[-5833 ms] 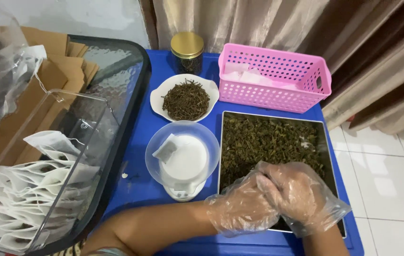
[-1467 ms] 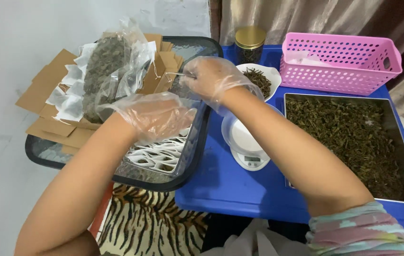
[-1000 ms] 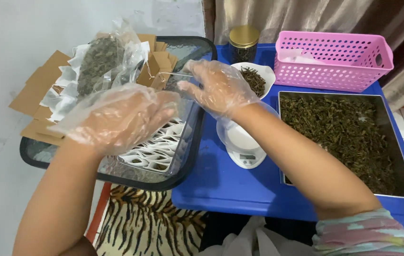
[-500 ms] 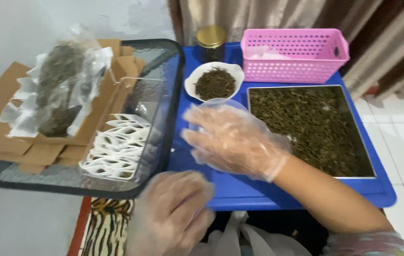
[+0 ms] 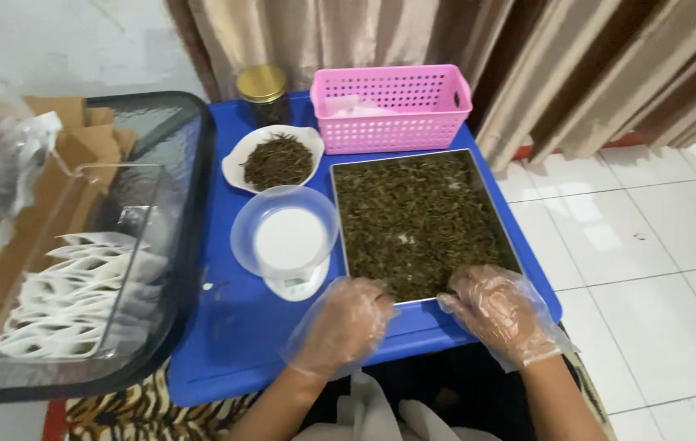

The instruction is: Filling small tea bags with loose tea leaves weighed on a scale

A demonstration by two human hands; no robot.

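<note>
Already gloved, both hands rested loosely curled at the near edge of the tea-leaf tray; the scale's bowl beyond the left hand sat empty; weighing remained.

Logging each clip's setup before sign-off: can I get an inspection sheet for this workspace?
Surface: blue table, partly bare.
Job's things: metal tray of dried leaves; left hand and right hand at its near edge.
Clutter: scale with clear bowl, white dish of leaves, gold-lidded jar, pink basket, black mesh tray holding white sachets.
Grippers: both gloved, fingers curled, holding nothing.
Cables: nothing seen.
Surroundings: curtains, tiled floor.
</note>
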